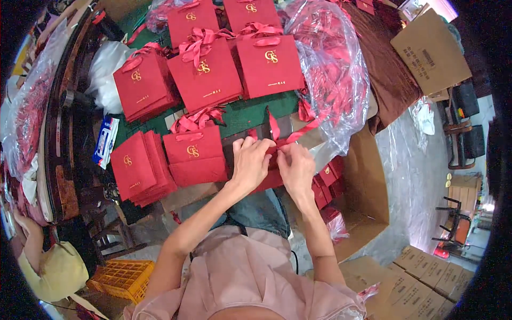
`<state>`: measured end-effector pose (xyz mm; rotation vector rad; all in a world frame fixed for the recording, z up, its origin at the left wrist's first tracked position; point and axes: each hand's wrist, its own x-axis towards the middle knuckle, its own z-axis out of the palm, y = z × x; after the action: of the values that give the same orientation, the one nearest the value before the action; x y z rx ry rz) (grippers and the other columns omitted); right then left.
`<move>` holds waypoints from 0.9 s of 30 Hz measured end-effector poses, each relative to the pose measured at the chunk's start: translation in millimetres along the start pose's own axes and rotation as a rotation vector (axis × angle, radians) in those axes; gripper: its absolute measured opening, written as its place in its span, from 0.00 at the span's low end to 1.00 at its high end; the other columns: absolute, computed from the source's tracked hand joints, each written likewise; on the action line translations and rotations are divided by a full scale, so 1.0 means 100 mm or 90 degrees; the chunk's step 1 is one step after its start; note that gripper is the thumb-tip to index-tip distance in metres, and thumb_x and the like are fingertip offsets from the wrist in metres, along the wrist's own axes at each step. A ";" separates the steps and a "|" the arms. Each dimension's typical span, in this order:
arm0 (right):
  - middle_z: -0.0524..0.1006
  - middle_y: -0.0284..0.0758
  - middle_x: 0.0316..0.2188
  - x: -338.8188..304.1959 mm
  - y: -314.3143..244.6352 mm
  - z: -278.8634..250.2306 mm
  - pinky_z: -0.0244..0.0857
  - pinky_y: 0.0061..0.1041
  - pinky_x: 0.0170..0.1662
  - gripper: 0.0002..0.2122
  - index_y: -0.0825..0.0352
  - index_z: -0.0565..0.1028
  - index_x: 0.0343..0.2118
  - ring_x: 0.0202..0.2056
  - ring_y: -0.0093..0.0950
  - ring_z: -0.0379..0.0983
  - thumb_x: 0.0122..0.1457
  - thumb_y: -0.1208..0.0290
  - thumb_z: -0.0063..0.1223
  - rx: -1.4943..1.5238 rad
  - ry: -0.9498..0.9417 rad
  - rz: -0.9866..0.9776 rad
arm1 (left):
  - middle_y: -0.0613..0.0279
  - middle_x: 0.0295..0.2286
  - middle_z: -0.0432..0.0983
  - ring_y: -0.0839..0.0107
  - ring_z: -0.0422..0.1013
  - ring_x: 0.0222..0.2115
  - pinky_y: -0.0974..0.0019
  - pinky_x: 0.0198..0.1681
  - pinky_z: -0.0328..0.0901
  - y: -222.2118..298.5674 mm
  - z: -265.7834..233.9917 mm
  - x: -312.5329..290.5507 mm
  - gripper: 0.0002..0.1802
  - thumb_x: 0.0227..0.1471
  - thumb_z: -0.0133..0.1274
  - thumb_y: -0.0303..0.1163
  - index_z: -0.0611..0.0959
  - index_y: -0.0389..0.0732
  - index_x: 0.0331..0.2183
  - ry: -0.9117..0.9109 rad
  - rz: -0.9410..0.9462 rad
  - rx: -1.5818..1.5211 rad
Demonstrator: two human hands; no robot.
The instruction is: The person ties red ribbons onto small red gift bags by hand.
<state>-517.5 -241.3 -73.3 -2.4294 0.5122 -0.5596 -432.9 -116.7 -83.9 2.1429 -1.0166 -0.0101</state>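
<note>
My left hand [250,162] and my right hand [296,169] meet close together at the table's near edge. Both have their fingers closed in a pinch on a red ribbon [306,129] at the top of a red paper gift bag [270,181]. One ribbon end stands up between the hands, and another trails off to the right. Most of this bag is hidden under my hands. Just left of it lies a stack of red bags with ribbon handles [198,168], and beyond that a fanned stack of bags [140,169] where no ribbons show.
Several stacks of ribboned red bags [205,74] fill the far table. A clear plastic sack of red ribbons [333,69] bulges at the right. Below it, an open carton [368,186] holds red bags. A blue-white packet [106,141] lies at the left; another person's arm [29,232] shows lower left.
</note>
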 end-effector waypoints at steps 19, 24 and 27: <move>0.80 0.40 0.29 -0.02 -0.12 -0.03 0.70 0.37 0.35 0.06 0.67 0.75 0.32 0.31 0.39 0.78 0.53 0.75 0.61 0.101 -0.015 0.111 | 0.61 0.31 0.79 0.58 0.71 0.37 0.54 0.45 0.56 -0.01 -0.04 -0.06 0.19 0.43 0.59 0.24 0.79 0.47 0.41 -0.007 -0.055 -0.056; 0.76 0.39 0.26 -0.05 -0.05 -0.02 0.67 0.40 0.35 0.05 0.66 0.75 0.30 0.31 0.42 0.73 0.52 0.76 0.60 0.007 0.005 -0.012 | 0.60 0.29 0.78 0.58 0.70 0.36 0.54 0.44 0.56 0.03 -0.06 -0.05 0.20 0.43 0.59 0.23 0.79 0.47 0.41 0.001 -0.068 -0.052; 0.76 0.40 0.27 -0.06 -0.05 0.03 0.65 0.41 0.34 0.05 0.65 0.75 0.30 0.31 0.43 0.72 0.51 0.76 0.60 -0.032 0.024 -0.044 | 0.61 0.30 0.78 0.59 0.70 0.35 0.54 0.43 0.56 0.09 -0.08 -0.07 0.18 0.44 0.59 0.25 0.79 0.47 0.41 0.031 0.005 0.008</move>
<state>-520.2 -233.3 -74.3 -2.4963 0.4646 -0.6299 -440.9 -110.6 -74.3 2.1404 -1.0001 0.0518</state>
